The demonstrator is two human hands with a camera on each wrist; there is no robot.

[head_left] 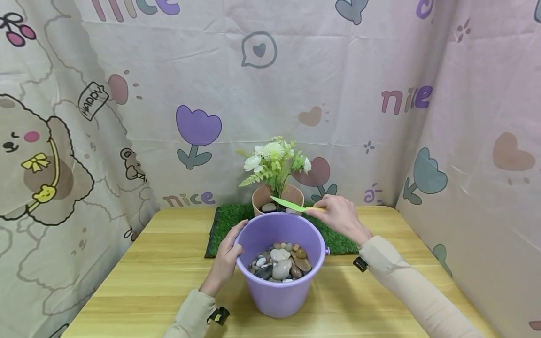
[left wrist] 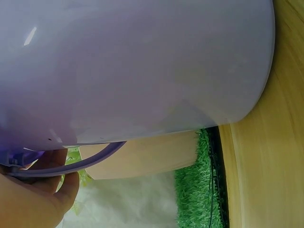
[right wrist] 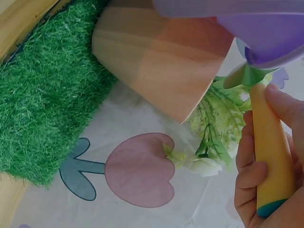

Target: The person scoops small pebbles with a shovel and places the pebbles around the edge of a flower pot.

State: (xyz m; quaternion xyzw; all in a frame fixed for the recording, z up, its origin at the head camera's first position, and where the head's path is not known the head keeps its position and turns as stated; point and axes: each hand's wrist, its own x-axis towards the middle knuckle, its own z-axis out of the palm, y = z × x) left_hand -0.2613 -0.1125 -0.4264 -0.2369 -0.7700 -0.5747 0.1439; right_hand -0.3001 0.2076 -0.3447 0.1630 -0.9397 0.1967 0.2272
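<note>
A purple bucket (head_left: 279,300) with smooth pebbles (head_left: 281,269) in its bottom stands on the table. On the bucket's left rim, my left hand (head_left: 223,264) keeps a grip; the left wrist view shows its fingers by the purple handle (left wrist: 71,167). My right hand (head_left: 343,217) grips a small trowel by its yellow handle (right wrist: 271,152). The trowel's green blade (head_left: 288,204) points left, over the bucket's far rim in the head view. Behind the bucket is a peach flowerpot (right wrist: 161,61) with white flowers and green leaves (head_left: 272,159). Stones (head_left: 268,207) show inside the pot.
Under the flowerpot lies a green artificial grass mat (head_left: 232,220). The wooden table (head_left: 139,281) extends to both sides of the bucket. Printed cloth (head_left: 270,94) hangs behind the table and along its left and right sides.
</note>
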